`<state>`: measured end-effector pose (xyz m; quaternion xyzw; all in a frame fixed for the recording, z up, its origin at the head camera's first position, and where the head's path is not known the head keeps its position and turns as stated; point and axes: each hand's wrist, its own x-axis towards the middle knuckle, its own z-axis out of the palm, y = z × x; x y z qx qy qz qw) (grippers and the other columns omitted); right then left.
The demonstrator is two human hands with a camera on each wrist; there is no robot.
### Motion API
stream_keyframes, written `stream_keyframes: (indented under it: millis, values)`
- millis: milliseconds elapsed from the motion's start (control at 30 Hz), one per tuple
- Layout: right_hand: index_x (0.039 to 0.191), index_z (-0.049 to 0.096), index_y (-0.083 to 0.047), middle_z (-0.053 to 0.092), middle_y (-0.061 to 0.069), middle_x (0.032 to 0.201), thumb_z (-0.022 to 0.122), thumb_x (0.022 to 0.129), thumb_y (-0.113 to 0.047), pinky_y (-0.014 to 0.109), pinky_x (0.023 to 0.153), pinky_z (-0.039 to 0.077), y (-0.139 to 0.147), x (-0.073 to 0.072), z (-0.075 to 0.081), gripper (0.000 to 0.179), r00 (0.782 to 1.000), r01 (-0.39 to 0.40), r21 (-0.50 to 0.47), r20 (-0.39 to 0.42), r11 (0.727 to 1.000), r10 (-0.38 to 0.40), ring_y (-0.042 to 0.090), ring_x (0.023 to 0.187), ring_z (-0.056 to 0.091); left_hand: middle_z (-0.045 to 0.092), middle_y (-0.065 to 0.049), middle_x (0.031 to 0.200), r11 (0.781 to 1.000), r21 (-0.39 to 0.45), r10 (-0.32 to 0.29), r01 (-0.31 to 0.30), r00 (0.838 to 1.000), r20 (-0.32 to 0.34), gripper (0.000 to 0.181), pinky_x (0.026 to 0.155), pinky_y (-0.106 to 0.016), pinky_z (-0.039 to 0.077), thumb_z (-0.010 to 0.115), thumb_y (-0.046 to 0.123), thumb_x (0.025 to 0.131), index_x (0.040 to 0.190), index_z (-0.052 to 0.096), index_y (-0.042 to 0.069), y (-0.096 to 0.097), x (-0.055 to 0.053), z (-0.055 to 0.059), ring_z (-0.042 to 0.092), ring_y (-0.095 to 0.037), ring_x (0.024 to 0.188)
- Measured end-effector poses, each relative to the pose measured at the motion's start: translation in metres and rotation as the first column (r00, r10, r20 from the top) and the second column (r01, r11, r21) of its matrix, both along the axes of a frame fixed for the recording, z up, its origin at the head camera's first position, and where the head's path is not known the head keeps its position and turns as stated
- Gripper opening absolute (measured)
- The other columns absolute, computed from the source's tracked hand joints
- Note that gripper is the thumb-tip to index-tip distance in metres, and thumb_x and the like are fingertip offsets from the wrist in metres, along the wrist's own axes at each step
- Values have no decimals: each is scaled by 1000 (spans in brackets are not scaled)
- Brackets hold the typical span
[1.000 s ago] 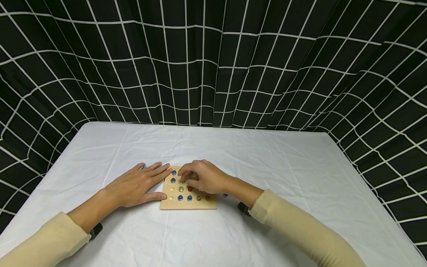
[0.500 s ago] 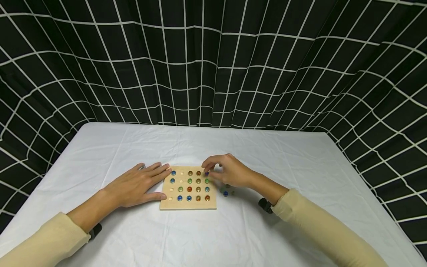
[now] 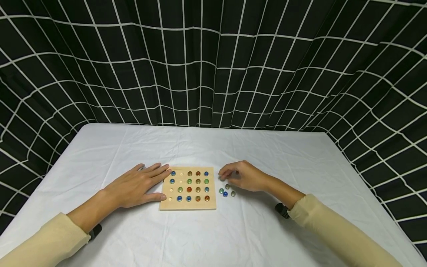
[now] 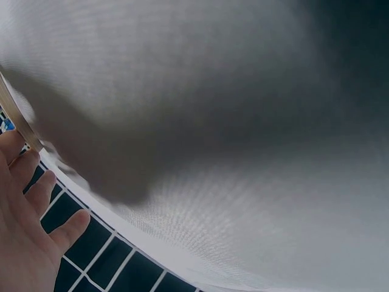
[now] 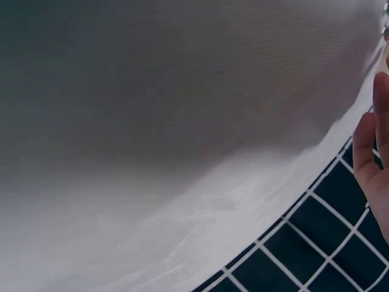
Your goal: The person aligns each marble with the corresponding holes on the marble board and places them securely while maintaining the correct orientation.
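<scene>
A light wooden board (image 3: 186, 206) lies flat with rows of small holes, most filled with coloured glass marbles. My left hand (image 3: 143, 185) lies flat, fingers spread, its fingertips and thumb on the board's left edge; the left wrist view shows this hand (image 4: 27, 225) too. My right hand (image 3: 248, 177) hovers just right of the board with bent fingers. Whether a marble is between its fingertips is hidden. Just below that hand lie loose marbles: a blue marble (image 3: 225, 194), a green marble (image 3: 221, 190) and grey-brown ones. Only some fingers of the right hand (image 5: 372, 152) show in the right wrist view.
A white cloth (image 3: 267, 148) covers the table. Black curtains (image 3: 213, 74) with a white grid stand behind it and at both sides. Bare holes show in the board's two left columns.
My right hand has moved right, from over the board's middle, past its top right corner, to above the loose marbles, which are now uncovered. The left hand has stayed in place.
</scene>
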<state>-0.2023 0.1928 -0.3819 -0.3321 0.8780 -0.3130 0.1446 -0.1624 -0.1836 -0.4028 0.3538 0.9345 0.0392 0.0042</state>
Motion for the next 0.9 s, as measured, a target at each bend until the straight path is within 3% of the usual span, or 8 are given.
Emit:
stream_keyframes:
  millis: [200, 400, 900]
  values:
    - [115, 71, -8, 74, -5, 99, 66, 88, 8, 42, 94, 50, 6, 1, -2, 31, 997, -10, -31, 76, 999, 13, 13, 98, 67, 35, -2, 159, 1000, -1, -2, 2, 1000, -3, 82, 109, -62, 32, 39, 72, 95, 157, 34, 19, 0, 0, -1, 35, -29, 145]
    - [115, 71, -8, 73, -5, 100, 68, 88, 6, 44, 94, 49, 7, 1, -2, 30, 994, -33, -45, 101, 998, 37, 13, 98, 67, 36, -2, 159, 1000, 6, -11, 11, 1000, -12, 82, 109, -62, 33, 41, 71, 95, 157, 34, 18, 0, -1, -1, 36, -29, 144]
    - [113, 72, -8, 72, -7, 99, 71, 86, 6, 34, 92, 52, 4, 2, -4, 30, 996, -71, -7, 51, 997, 71, 11, 97, 66, 37, -2, 158, 1000, 10, -10, 10, 1000, -12, 81, 109, -62, 32, 42, 71, 95, 157, 34, 18, -1, 0, -1, 36, -28, 144]
